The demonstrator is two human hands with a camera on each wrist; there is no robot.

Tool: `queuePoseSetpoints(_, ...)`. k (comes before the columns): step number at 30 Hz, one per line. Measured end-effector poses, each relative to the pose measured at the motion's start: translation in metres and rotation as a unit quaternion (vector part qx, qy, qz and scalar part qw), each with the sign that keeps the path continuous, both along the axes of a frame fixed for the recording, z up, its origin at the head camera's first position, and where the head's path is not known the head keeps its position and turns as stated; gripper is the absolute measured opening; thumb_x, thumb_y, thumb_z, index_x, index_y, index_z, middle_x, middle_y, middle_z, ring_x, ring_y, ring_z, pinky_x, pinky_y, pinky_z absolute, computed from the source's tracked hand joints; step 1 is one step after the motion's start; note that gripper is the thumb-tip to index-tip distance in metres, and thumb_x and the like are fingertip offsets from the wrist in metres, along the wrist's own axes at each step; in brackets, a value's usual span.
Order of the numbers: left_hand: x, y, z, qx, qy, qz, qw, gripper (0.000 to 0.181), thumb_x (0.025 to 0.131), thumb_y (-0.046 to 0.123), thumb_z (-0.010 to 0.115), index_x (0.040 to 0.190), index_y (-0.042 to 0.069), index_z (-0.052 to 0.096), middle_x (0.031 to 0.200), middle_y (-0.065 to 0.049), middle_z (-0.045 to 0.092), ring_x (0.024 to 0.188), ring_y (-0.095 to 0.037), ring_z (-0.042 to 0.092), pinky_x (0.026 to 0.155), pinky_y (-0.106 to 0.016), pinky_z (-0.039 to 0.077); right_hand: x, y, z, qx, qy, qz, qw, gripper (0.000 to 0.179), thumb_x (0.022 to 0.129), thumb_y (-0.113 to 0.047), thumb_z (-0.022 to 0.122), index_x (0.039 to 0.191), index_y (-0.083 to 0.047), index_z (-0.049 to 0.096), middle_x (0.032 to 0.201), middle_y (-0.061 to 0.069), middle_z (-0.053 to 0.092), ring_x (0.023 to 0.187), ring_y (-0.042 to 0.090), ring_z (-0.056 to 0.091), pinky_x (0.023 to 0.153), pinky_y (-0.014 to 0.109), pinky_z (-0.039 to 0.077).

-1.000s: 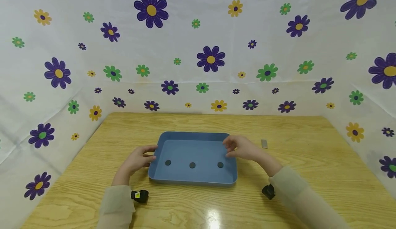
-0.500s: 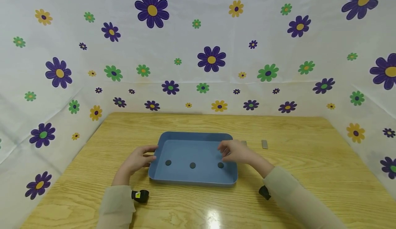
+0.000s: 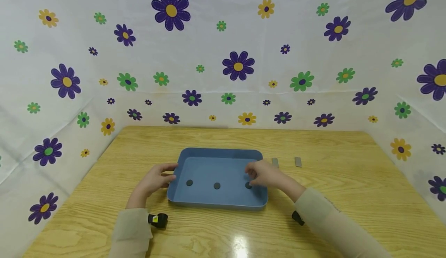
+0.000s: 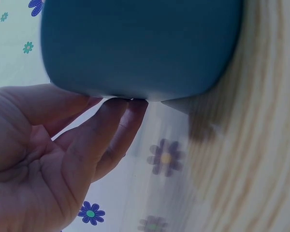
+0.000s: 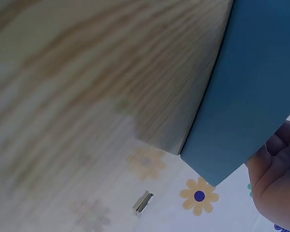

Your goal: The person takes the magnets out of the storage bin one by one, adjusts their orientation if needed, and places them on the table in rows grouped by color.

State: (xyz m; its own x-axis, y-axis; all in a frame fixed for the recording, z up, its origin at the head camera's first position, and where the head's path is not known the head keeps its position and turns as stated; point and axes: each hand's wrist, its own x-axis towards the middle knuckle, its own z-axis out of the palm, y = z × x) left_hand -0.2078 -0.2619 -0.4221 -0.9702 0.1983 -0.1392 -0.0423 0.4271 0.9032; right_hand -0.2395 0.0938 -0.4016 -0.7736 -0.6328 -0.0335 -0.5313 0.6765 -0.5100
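so, blue tray (image 3: 216,169) sits just below head-frame center, wood table (image 3: 348,184) on all sides. three dark discs (image 3: 216,186) in its lower half. left hand (image 3: 153,180) relaxed, fingertips touching left wall; right hand (image 3: 266,174) over right end, fingers bent, can't tell if gripping.

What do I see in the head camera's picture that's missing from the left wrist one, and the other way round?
Only the head view: the right hand, three dark discs in the blue tray, two grey pieces.
Only the left wrist view: the creased palm of the left hand.
Both: blue tray, left hand, flowered cloth, wooden table.
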Motion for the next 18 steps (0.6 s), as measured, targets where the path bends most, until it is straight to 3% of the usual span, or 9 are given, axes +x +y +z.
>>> queuePoseSetpoints(11, 0.0, 0.0, 0.0, -0.002, 0.003, 0.001, 1.0, 0.045, 0.088, 0.0, 0.052, 0.131, -0.003, 0.04, 0.133, -0.023, 0.035, 0.113, -0.038, 0.043, 0.079, -0.037, 0.048, 0.009, -0.009, 0.0, 0.106, 0.062, 0.003, 0.9924, 0.026, 0.068, -0.012, 0.076, 0.091, -0.009, 0.064, 0.081, -0.003, 0.06, 0.074, 0.012, 0.055, 0.063, 0.028, 0.046)
queuePoseSetpoints(18, 0.001, 0.001, 0.001, -0.002, 0.003, -0.003, 1.0, 0.045, 0.088, 0.0, 0.051, 0.131, -0.003, 0.039, 0.133, -0.023, 0.035, 0.113, -0.038, 0.043, 0.079, -0.037, 0.048, 0.012, -0.014, -0.004, 0.132, 0.089, 0.005, 0.9872, 0.02, 0.068, -0.01, 0.075, 0.086, -0.012, 0.066, 0.075, -0.006, 0.058, 0.068, 0.008, 0.053, 0.059, 0.026, 0.045)
